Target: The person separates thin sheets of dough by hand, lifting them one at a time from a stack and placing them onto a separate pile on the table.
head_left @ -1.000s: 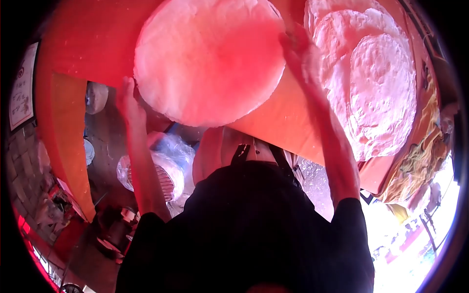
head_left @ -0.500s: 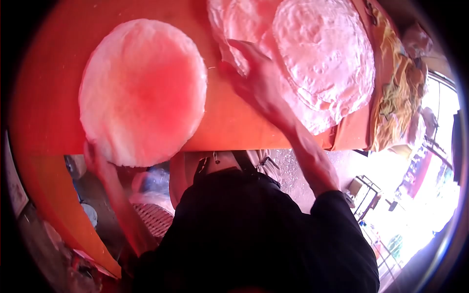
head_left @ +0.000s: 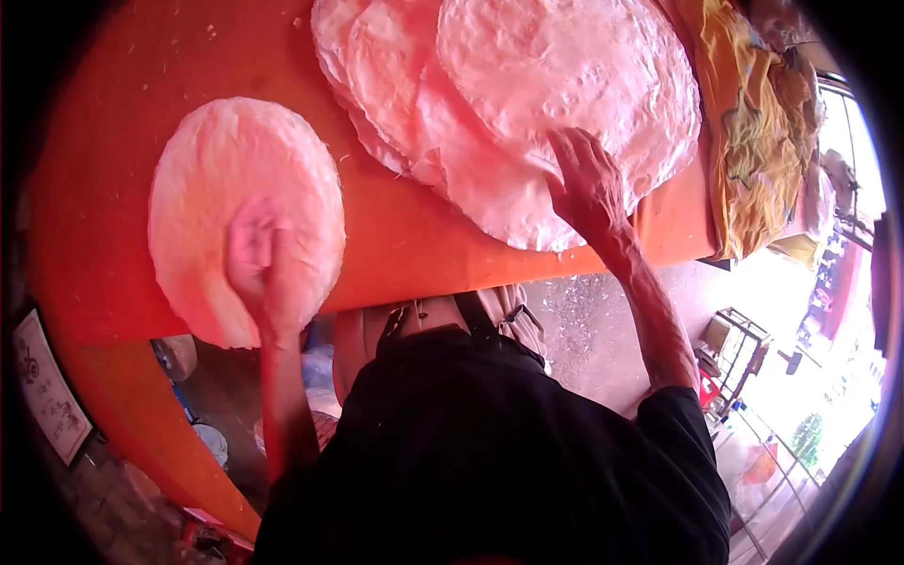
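Pale round sheet (head_left: 193,217) is flat on the left part of the orange table (head_left: 414,240), its lower rim reaching the table's near edge. Left hand (head_left: 259,250) is over that sheet's lower half, fingers curled in, and blurred — can't tell from here if it's pinching the sheet or only touching or hovering over it. Pile of pale sheets (head_left: 565,71) covers the middle-to-right part of the table, well apart from the round one; surfaces wrinkled, rims overlapping unevenly. Right hand (head_left: 590,184) is at the pile, on the side toward the table's near edge, fingers extended and thumb apart, so an open hand; can't tell if the thumb is touching a sheet. Yellow cloth (head_left: 749,141) lies crumpled at the table's right end, just beside the pile. Small pale crumbs on the table's far left. Framed paper (head_left: 52,386) with dark markings stands tilted past the table's left end. Wire rack (head_left: 739,353) is on the bright side, beyond the table's near right corner. Person's in a black top (head_left: 490,443), right up at the near edge, both forearms reaching over it.
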Action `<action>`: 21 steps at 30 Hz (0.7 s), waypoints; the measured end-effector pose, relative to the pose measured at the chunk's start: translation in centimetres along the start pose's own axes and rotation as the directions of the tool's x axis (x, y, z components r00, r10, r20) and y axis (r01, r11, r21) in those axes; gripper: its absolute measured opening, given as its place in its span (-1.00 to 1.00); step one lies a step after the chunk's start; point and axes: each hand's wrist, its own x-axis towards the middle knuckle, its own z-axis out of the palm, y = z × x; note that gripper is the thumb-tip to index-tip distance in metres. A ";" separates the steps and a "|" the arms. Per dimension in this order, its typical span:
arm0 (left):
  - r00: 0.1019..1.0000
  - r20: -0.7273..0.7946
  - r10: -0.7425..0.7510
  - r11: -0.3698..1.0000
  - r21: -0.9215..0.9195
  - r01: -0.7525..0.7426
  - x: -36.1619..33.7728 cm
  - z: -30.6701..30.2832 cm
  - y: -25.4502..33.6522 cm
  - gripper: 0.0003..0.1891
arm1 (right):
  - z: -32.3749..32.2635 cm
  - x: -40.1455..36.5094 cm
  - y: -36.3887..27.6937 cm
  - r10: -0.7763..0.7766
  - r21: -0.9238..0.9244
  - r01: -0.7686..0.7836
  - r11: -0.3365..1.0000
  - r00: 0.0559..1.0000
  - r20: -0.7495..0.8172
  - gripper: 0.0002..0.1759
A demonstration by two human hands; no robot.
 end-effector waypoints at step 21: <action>0.642 0.701 -0.310 0.367 -0.534 0.761 -2.4 17.6 -1.0 -0.39 | -3.0 -0.4 -4.8 -0.023 0.305 0.008 0.952 0.999 0.048 -0.91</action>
